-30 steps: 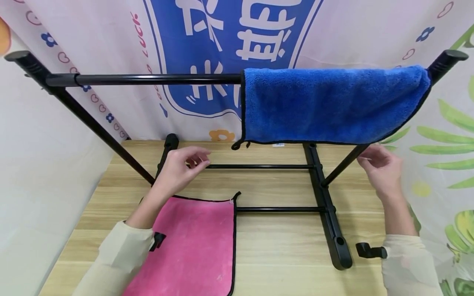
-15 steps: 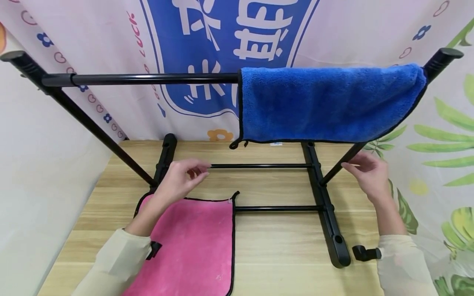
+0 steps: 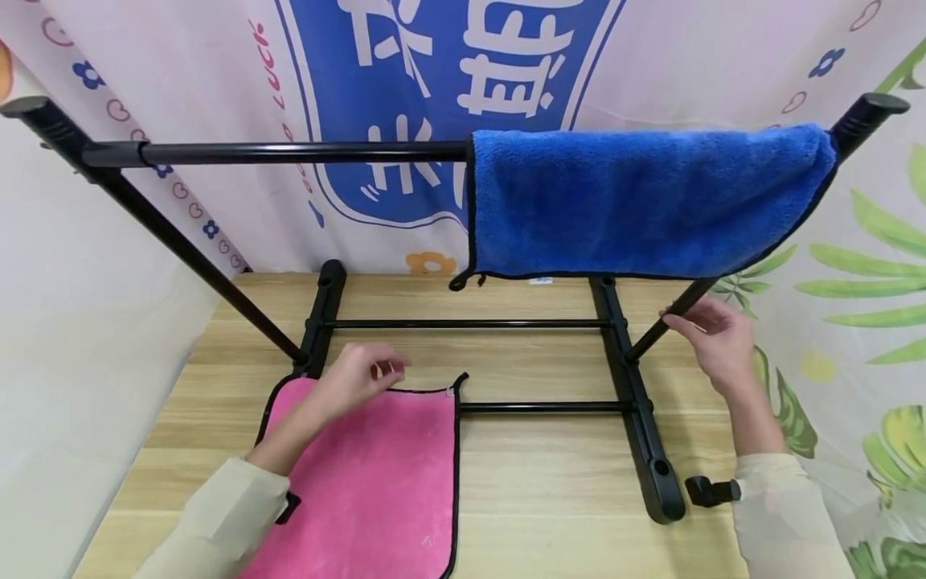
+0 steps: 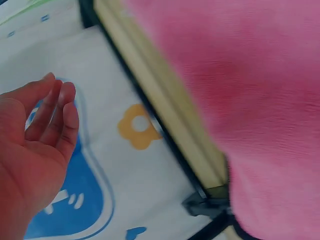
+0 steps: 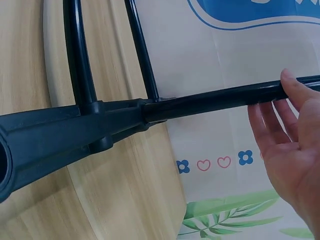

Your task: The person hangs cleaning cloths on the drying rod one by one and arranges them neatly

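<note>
My left hand hovers near the upper edge of a pink towel, its fingers loosely bent and holding nothing. In the left wrist view that towel fills the right side, apart from the hand. With thumb and fingers around it, my right hand grips the slanted right post of a black towel rack. A blue towel with black edging hangs over the right part of the rack's top bar. The pink towel lies over the left front of the rack's base.
Two thin lower bars join the rack's feet on a wooden tabletop. The left post slants up to the top bar. Printed cloth hangs behind and at the right side.
My right hand has moved left and down onto the right post and now grips it. The left hand has dropped lower, toward the pink towel's top edge. Both towels stay in place.
</note>
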`<act>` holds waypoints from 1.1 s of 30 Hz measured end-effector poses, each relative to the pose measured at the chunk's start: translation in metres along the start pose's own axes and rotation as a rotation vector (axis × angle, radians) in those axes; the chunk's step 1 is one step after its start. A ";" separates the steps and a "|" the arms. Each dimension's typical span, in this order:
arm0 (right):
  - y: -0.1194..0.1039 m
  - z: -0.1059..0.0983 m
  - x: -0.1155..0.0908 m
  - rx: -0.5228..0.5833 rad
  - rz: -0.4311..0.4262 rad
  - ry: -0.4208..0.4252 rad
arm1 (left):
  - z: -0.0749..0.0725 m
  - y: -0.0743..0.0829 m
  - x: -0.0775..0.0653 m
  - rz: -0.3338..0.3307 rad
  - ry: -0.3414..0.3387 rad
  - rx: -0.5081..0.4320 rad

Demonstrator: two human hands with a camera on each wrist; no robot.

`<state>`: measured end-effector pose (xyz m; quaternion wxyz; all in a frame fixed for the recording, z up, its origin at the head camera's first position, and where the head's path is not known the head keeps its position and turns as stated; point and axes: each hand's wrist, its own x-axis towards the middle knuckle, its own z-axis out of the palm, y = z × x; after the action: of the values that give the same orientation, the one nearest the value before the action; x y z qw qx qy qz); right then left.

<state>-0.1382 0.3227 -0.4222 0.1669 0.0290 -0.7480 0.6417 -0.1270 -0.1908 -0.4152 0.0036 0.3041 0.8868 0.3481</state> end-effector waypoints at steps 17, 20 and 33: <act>0.012 -0.005 0.007 0.206 -0.045 -0.103 | 0.032 -0.016 -0.028 -0.012 -0.174 0.156; 0.013 -0.004 0.008 0.219 -0.046 -0.104 | 0.035 -0.019 -0.032 -0.012 -0.187 0.194; 0.014 -0.002 0.009 0.264 -0.049 -0.084 | 0.028 -0.034 -0.052 -0.077 -0.259 0.207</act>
<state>-0.1505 0.3284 -0.4330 0.1459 0.0959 -0.6624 0.7285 -0.0965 -0.2209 -0.4679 0.0999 0.3110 0.9210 0.2124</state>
